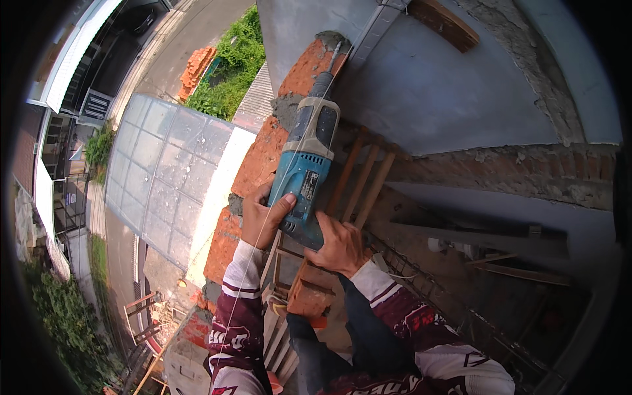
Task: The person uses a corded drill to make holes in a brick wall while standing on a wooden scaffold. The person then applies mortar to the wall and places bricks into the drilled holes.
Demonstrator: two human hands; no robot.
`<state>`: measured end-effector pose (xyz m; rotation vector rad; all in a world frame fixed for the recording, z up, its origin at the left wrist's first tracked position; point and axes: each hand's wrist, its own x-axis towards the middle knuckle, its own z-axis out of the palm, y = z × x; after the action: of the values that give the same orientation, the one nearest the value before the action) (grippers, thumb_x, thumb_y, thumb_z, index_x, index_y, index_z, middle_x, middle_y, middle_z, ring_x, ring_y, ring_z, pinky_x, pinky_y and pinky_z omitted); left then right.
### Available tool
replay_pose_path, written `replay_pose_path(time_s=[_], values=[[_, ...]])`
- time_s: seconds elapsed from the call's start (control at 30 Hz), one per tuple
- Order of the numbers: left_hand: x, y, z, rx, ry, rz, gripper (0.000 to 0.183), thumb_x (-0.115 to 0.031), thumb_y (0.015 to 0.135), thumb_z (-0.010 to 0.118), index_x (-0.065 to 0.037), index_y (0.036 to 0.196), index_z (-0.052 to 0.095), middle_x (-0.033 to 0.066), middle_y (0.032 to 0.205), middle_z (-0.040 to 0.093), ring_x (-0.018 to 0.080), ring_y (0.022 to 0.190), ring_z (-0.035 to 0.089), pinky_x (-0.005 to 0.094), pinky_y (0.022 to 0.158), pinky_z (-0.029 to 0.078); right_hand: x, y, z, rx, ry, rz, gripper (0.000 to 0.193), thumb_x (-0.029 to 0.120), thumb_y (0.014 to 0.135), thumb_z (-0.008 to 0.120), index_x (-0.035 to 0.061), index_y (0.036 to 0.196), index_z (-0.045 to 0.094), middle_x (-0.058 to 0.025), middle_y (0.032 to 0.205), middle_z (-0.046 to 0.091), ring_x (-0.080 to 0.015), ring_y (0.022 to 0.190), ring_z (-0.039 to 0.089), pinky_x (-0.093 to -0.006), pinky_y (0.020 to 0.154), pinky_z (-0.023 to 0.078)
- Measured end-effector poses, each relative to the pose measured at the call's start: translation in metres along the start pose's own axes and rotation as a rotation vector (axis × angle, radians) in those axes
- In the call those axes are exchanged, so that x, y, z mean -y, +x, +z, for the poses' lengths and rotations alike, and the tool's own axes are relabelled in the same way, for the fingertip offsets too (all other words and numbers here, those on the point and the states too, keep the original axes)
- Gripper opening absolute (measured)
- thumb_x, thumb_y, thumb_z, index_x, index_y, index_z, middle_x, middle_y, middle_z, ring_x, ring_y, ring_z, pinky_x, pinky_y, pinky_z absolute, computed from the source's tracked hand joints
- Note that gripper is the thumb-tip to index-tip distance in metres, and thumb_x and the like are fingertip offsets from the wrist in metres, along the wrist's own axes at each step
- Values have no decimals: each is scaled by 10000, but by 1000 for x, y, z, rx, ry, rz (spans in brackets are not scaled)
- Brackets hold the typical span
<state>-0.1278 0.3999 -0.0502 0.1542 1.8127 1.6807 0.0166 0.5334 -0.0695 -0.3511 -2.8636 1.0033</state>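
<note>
A teal and grey hammer drill (304,168) lies lengthwise along the top of an orange brick wall (258,161), its long bit (334,58) pointing away from me. The bit's tip is over brick and mortar where the wall meets a grey plastered wall (461,99). My left hand (262,216) wraps the left side of the drill's body, thumb on top. At the rear end, my right hand (339,245) is closed round the handle, its fingertips partly hidden. A thin pale string (253,263) runs over the drill and past my left sleeve.
Left of the wall, far below, are a translucent panel roof (168,168), a street and a brick pile (196,69). Wooden slats (362,178) stand on the right, below the wall top. A loose brick (309,293) sits near my legs. A timber piece (444,25) juts out at the upper right.
</note>
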Motion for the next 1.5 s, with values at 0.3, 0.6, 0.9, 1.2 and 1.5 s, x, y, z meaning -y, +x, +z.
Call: replay_pose_path(time_s=[0.3, 0.6, 0.9, 1.2, 1.5], values=[[10, 6, 7, -19, -270, -53, 438, -209, 889, 746, 76, 1205, 639, 91, 1005, 707, 126, 868, 646, 260, 798, 515, -2, 7, -2, -4, 40, 5, 724, 261, 612, 829, -8, 1231, 570, -210, 891, 698, -383, 772, 701, -447, 690, 562], [15, 8, 11, -59, -277, -35, 403, -185, 894, 745, 76, 1185, 649, 77, 978, 707, 115, 842, 644, 252, 772, 515, -4, 7, -6, 45, 39, 38, 703, 273, 635, 827, 17, 1234, 561, -207, 907, 697, -398, 790, 695, -472, 713, 554], [16, 6, 9, -71, -307, -49, 405, -178, 900, 739, 89, 1190, 646, 85, 988, 711, 116, 836, 649, 244, 757, 516, 0, 9, -7, 39, 57, 31, 718, 261, 628, 823, -8, 1235, 549, -222, 869, 693, -417, 767, 691, -472, 680, 556], [16, 12, 12, -81, -389, -68, 374, -192, 909, 748, 83, 1149, 665, 77, 936, 715, 108, 787, 654, 250, 723, 530, 0, 10, -7, 41, 34, 51, 732, 276, 645, 812, 1, 1265, 539, -233, 891, 695, -424, 778, 692, -485, 699, 554], [18, 21, -6, 13, -451, -137, 458, -201, 912, 740, 89, 1240, 606, 97, 1011, 710, 134, 829, 680, 262, 756, 550, 15, 13, -15, 39, -8, 111, 703, 268, 650, 819, 9, 1247, 554, -224, 942, 700, -418, 804, 698, -478, 721, 559]])
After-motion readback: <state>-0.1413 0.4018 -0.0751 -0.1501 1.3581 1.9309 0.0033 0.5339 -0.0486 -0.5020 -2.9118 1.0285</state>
